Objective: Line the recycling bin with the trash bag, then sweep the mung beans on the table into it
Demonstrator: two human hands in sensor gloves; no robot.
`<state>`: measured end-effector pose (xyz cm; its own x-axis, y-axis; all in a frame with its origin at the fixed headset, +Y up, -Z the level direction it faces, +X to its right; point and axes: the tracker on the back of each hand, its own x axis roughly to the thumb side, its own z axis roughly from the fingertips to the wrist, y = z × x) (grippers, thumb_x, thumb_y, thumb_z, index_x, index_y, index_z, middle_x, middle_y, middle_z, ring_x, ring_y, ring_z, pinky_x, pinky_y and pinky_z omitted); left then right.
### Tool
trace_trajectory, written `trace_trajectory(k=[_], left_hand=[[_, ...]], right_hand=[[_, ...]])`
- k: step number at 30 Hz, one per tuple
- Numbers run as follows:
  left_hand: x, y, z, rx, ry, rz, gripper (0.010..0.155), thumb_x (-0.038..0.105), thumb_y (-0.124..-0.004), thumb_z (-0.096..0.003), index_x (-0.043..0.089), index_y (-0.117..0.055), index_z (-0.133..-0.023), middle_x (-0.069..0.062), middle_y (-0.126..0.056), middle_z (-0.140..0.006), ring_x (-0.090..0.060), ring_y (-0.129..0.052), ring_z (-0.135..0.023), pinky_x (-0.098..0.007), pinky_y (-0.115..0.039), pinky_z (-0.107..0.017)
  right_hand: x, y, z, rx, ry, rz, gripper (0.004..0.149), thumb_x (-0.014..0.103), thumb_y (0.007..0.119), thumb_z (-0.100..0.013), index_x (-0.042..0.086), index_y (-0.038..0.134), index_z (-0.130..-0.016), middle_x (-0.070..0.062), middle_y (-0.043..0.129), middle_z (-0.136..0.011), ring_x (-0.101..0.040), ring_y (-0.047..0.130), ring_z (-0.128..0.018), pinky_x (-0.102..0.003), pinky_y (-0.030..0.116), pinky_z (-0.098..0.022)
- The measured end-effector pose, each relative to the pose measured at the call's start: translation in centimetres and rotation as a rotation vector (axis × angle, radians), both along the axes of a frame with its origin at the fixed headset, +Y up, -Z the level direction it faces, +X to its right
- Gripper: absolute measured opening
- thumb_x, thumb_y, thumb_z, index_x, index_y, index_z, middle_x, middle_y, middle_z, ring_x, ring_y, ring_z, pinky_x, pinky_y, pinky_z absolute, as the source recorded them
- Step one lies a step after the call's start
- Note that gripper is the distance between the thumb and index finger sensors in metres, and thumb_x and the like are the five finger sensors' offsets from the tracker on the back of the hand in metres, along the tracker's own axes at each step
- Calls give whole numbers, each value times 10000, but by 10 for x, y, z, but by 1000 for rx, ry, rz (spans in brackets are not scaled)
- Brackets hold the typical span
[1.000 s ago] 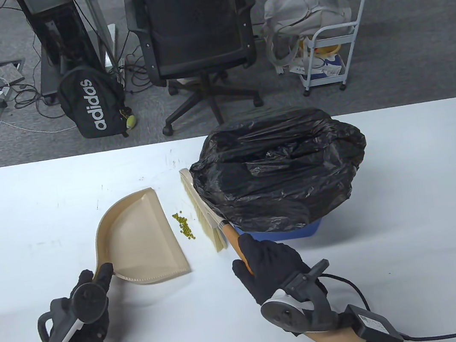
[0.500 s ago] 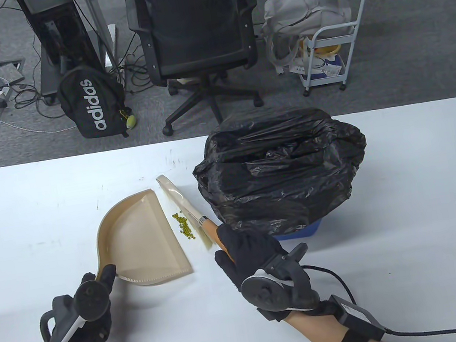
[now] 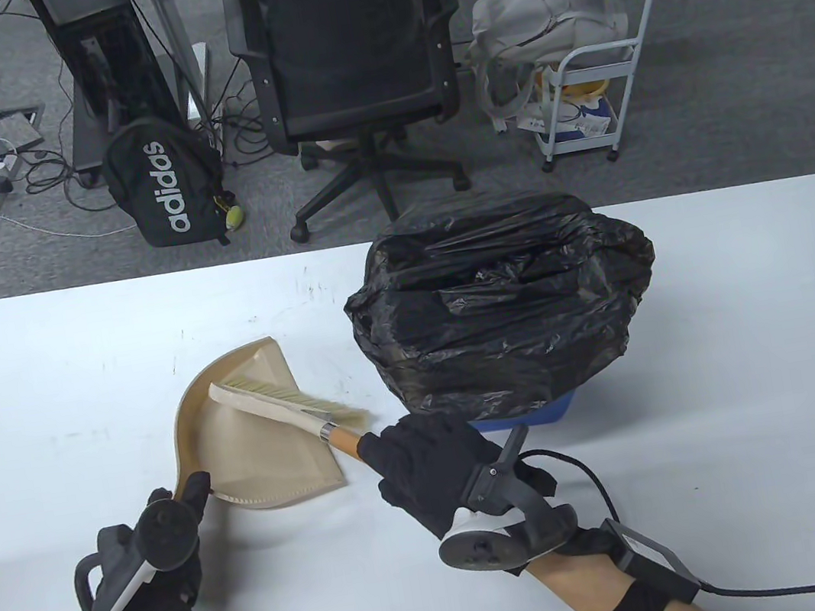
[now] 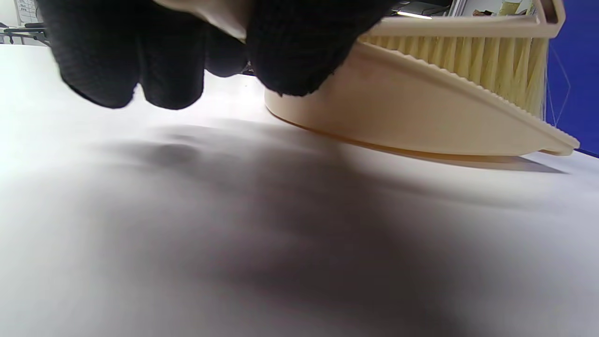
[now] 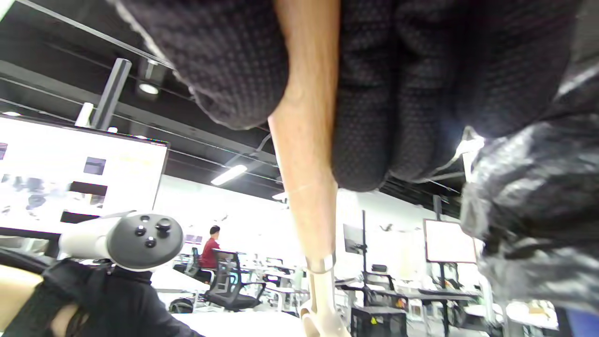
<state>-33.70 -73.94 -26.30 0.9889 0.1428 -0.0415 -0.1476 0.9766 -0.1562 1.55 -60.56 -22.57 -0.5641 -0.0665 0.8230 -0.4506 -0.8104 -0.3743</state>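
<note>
Table view: right hand (image 3: 433, 464) grips brush (image 3: 280, 401) handle, head lying across the dustpan (image 3: 261, 452), left hand (image 3: 172, 528) pinching the pan's handle end, bagged bin (image 3: 505, 313) right on counter (image 3: 733, 362); left wrist: bristles over the pan; right wrist: fingers (image 5: 374, 93) wrap the handle.

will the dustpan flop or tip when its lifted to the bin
Probably stiff: the dustpan keeps its moulded curved wall flat on the table. Likely light, as the left hand grips only its handle end. Tilting it forward could spill whatever lies inside; the brush hides that.
</note>
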Motion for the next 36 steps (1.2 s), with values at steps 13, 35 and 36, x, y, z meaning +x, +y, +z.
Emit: trace_trajectory(k=[13, 35, 36], left_hand=[[-2, 1, -1, 3, 12, 5, 715, 79, -849, -505, 303, -548, -1114, -335, -635, -1133, -647, -814, -914, -735, -795, -589], [-2, 1, -1, 0, 17, 4, 719, 76, -850, -502, 312, -548, -1111, -336, -642, -1130, -641, -821, -912, -754, -787, -580], [-3, 1, -1, 1, 18, 4, 719, 75, -851, -502, 313, -550, -1110, -336, -641, -1131, -639, -819, -915, -753, -786, -583]], right_hand=[[8, 2, 8, 82, -229, 31, 553, 315, 837, -466, -47, 879, -881, -272, 1042, -643, -482, 1055, -560, -601, 869, -406], [-3, 11, 32, 125, -2, 4, 548, 312, 829, -461, 0, 863, -911, -252, 1024, -700, -475, 1032, -626, -605, 851, -451], [-1, 11, 32, 131, -29, -3, 547, 313, 832, -461, -6, 869, -904, -253, 1030, -689, -475, 1038, -613, -604, 855, -442]])
